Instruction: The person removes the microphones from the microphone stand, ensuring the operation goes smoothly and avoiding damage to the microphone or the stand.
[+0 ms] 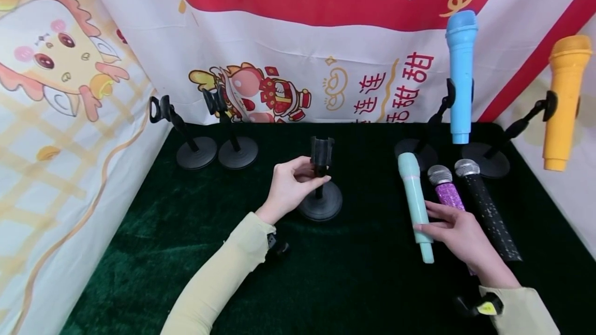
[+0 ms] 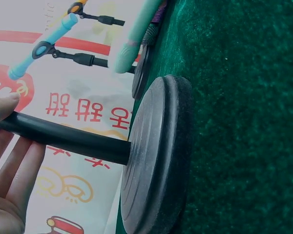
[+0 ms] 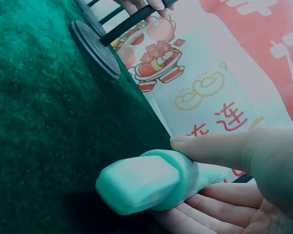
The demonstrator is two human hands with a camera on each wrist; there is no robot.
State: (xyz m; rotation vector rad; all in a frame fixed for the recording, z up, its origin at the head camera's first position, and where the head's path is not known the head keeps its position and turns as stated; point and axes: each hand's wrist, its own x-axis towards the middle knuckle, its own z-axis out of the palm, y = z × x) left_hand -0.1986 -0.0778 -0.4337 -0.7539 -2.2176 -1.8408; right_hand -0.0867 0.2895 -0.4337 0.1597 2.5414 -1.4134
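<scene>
Mint-green microphone [image 1: 414,195] rests in a person's right hand [image 1: 467,239], pinched between thumb and fingers toward its narrow near end; its long axis runs near to far, the head leaning slightly left. Just to its right, a purple microphone [image 1: 449,195] and a black microphone [image 1: 491,213] lie on green cloth [image 1: 372,283]. Well to the left, the left hand [image 1: 289,188] grips the pole of an upright black stand [image 1: 323,208], its clip [image 1: 322,153] bearing no microphone. Beyond, two bare stands [image 1: 238,153] occupy the far left; blue [image 1: 461,76] and orange microphones [image 1: 565,102] sit mounted far right.
</scene>
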